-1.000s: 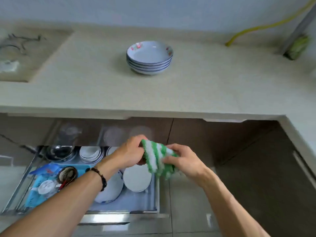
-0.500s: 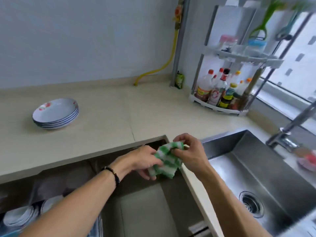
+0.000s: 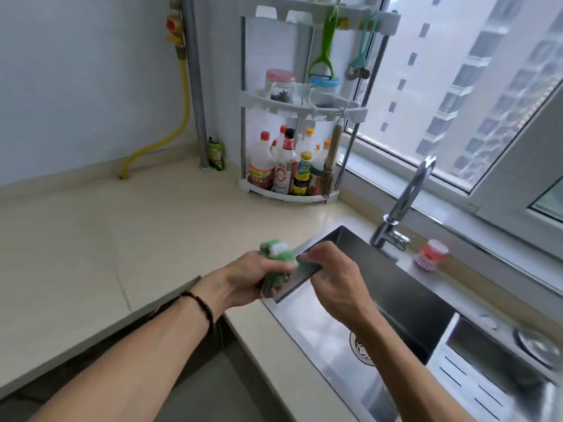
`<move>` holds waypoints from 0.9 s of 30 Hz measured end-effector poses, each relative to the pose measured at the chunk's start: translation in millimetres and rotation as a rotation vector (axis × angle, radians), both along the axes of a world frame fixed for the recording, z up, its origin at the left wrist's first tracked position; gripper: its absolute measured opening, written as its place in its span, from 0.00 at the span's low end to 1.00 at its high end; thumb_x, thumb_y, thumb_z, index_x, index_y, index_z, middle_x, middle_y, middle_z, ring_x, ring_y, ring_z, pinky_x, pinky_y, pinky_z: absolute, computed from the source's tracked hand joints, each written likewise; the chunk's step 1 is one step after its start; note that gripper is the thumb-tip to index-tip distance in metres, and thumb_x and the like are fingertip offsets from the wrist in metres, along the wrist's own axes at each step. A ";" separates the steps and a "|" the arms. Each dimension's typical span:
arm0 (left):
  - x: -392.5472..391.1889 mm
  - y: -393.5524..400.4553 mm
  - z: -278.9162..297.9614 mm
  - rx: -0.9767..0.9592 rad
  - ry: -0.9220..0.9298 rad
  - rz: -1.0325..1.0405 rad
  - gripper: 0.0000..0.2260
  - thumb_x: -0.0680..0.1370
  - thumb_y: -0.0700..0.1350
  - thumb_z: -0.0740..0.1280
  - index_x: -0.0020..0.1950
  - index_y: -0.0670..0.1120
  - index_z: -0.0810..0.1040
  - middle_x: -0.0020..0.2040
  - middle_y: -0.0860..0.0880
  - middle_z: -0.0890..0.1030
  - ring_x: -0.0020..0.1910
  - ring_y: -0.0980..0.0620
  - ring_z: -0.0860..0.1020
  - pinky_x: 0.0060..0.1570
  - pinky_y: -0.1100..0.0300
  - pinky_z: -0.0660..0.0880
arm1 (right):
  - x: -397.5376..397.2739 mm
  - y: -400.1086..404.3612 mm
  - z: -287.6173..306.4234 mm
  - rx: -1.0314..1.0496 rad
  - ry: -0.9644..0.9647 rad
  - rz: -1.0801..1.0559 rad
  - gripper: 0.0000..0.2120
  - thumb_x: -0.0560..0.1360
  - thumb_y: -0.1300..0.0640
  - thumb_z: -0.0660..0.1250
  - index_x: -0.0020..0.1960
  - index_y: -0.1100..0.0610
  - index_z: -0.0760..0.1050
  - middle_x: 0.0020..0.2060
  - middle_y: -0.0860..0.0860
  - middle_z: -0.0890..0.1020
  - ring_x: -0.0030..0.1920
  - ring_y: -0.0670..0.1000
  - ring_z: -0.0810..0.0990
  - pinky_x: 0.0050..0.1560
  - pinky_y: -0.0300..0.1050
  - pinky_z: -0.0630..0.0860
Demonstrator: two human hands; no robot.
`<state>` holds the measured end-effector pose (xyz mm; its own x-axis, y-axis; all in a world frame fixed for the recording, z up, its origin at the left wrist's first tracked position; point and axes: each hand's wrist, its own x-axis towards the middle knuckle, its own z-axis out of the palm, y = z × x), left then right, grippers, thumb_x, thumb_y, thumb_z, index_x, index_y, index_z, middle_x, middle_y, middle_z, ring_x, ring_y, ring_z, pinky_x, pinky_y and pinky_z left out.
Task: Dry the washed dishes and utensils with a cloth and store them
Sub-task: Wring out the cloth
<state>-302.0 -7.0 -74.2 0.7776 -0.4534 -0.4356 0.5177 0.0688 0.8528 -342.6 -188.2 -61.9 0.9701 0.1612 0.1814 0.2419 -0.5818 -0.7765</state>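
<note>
Cloth [image 3: 276, 261], soft and light, sits bunched in my left hand [image 3: 253, 277]; my right hand [image 3: 332, 281] hangs loosely curled, holding nothing.

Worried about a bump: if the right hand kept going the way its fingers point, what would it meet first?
Probably the green-and-white cloth bunched in the left hand; the right hand points left at it, over the sink edge. Depth unclear.
</note>
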 end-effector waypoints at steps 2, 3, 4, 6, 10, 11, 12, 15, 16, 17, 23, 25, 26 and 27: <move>6.1 -16.6 0.9 0.188 -0.055 -0.154 0.12 0.73 0.28 0.68 0.48 0.44 0.76 0.37 0.48 0.75 0.31 0.55 0.71 0.23 0.65 0.65 | 5.1 -17.6 -5.8 -0.479 -0.138 0.119 0.41 0.69 0.66 0.67 0.77 0.43 0.59 0.70 0.53 0.73 0.62 0.53 0.75 0.63 0.51 0.76; 7.7 -29.7 2.1 0.267 -0.086 -0.263 0.13 0.73 0.27 0.67 0.46 0.45 0.75 0.35 0.49 0.74 0.30 0.55 0.69 0.23 0.65 0.62 | 9.5 -25.9 -14.6 -0.702 -0.216 0.191 0.45 0.69 0.65 0.71 0.79 0.44 0.54 0.68 0.55 0.73 0.58 0.54 0.76 0.60 0.51 0.76; 8.4 -39.4 2.8 0.340 -0.119 -0.364 0.13 0.73 0.26 0.67 0.43 0.45 0.73 0.32 0.51 0.72 0.29 0.55 0.67 0.24 0.64 0.60 | 12.5 -28.2 -17.4 -0.823 -0.284 0.237 0.45 0.67 0.62 0.75 0.78 0.47 0.58 0.60 0.55 0.78 0.50 0.54 0.79 0.51 0.50 0.77; 12.2 -63.7 -0.8 0.512 -0.199 -0.489 0.13 0.72 0.29 0.68 0.40 0.45 0.70 0.31 0.50 0.71 0.28 0.54 0.66 0.26 0.62 0.60 | 19.9 -35.8 -29.3 -0.922 -0.342 0.177 0.30 0.62 0.58 0.79 0.63 0.55 0.75 0.38 0.52 0.78 0.32 0.52 0.76 0.33 0.46 0.72; 16.9 -103.4 -16.6 1.143 -0.709 -0.414 0.04 0.74 0.39 0.66 0.46 0.46 0.74 0.42 0.47 0.80 0.39 0.47 0.77 0.29 0.59 0.66 | 31.6 -47.1 -34.4 -0.925 -0.109 0.012 0.13 0.67 0.65 0.70 0.45 0.57 0.66 0.30 0.51 0.75 0.29 0.57 0.68 0.30 0.46 0.64; 15.1 -111.4 -21.0 1.244 -0.839 -0.355 0.04 0.76 0.40 0.64 0.49 0.46 0.73 0.45 0.47 0.81 0.42 0.46 0.78 0.31 0.57 0.68 | 34.2 -52.4 -34.9 -0.871 -0.006 -0.017 0.11 0.70 0.66 0.65 0.46 0.57 0.64 0.34 0.52 0.76 0.33 0.58 0.68 0.34 0.48 0.65; 15.0 -117.8 -26.9 1.312 -0.956 -0.297 0.04 0.78 0.40 0.63 0.52 0.46 0.72 0.46 0.46 0.81 0.44 0.44 0.80 0.34 0.55 0.72 | 37.8 -56.6 -33.9 -0.813 0.077 -0.047 0.10 0.72 0.66 0.62 0.47 0.57 0.62 0.35 0.53 0.75 0.36 0.59 0.69 0.36 0.48 0.65; 21.0 -137.6 -39.1 1.387 -1.116 -0.197 0.04 0.79 0.39 0.61 0.54 0.44 0.72 0.48 0.44 0.82 0.47 0.40 0.82 0.43 0.51 0.78 | 47.7 -77.1 -45.6 -0.660 0.145 -0.093 0.11 0.73 0.66 0.62 0.51 0.57 0.64 0.40 0.55 0.76 0.40 0.61 0.73 0.37 0.50 0.65; 25.1 -141.8 -39.7 1.398 -1.059 -0.200 0.04 0.79 0.40 0.62 0.53 0.44 0.72 0.48 0.44 0.82 0.47 0.41 0.82 0.43 0.51 0.77 | 47.8 -84.2 -52.8 -0.624 0.111 -0.080 0.15 0.72 0.67 0.64 0.56 0.57 0.66 0.46 0.56 0.78 0.43 0.62 0.76 0.39 0.51 0.69; 30.5 -145.9 -37.7 1.383 -0.929 -0.200 0.04 0.78 0.42 0.65 0.51 0.44 0.74 0.46 0.44 0.82 0.45 0.42 0.82 0.42 0.53 0.77 | 46.0 -91.3 -63.8 -0.608 0.044 -0.053 0.24 0.70 0.68 0.65 0.65 0.58 0.66 0.52 0.58 0.78 0.47 0.61 0.77 0.42 0.53 0.73; 50.3 -159.8 -34.3 0.658 -0.136 -0.534 0.09 0.65 0.37 0.65 0.44 0.38 0.75 0.27 0.50 0.68 0.25 0.54 0.61 0.24 0.63 0.58 | 35.3 -119.1 -115.5 -0.695 -0.643 -0.062 0.26 0.73 0.66 0.57 0.71 0.64 0.66 0.62 0.65 0.78 0.50 0.62 0.79 0.45 0.54 0.77; 47.4 -165.4 -36.1 0.657 -0.128 -0.614 0.06 0.68 0.34 0.66 0.38 0.42 0.71 0.27 0.50 0.66 0.24 0.55 0.60 0.24 0.63 0.57 | 46.5 -124.1 -113.5 -0.689 -0.683 -0.069 0.18 0.70 0.68 0.65 0.60 0.64 0.75 0.43 0.58 0.81 0.34 0.56 0.76 0.30 0.48 0.71; 45.8 -170.0 -40.7 0.718 -0.142 -0.615 0.08 0.70 0.33 0.67 0.37 0.42 0.70 0.28 0.49 0.66 0.24 0.54 0.61 0.24 0.62 0.58 | 50.9 -127.4 -111.8 -0.715 -0.661 -0.053 0.13 0.66 0.68 0.69 0.50 0.62 0.78 0.35 0.55 0.77 0.28 0.54 0.73 0.25 0.45 0.64; 44.6 -174.4 -42.8 0.810 -0.185 -0.598 0.08 0.70 0.33 0.68 0.36 0.42 0.71 0.29 0.48 0.68 0.25 0.53 0.62 0.26 0.61 0.59 | 55.7 -129.5 -108.8 -0.753 -0.646 -0.029 0.09 0.61 0.67 0.71 0.40 0.60 0.76 0.30 0.53 0.73 0.23 0.53 0.70 0.23 0.43 0.58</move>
<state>-257.4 -181.4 -117.0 0.6066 -0.4119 -0.6800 0.1338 -0.7902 0.5981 -287.0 -317.6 -170.7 0.7267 0.4295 0.5361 0.4662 -0.8815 0.0743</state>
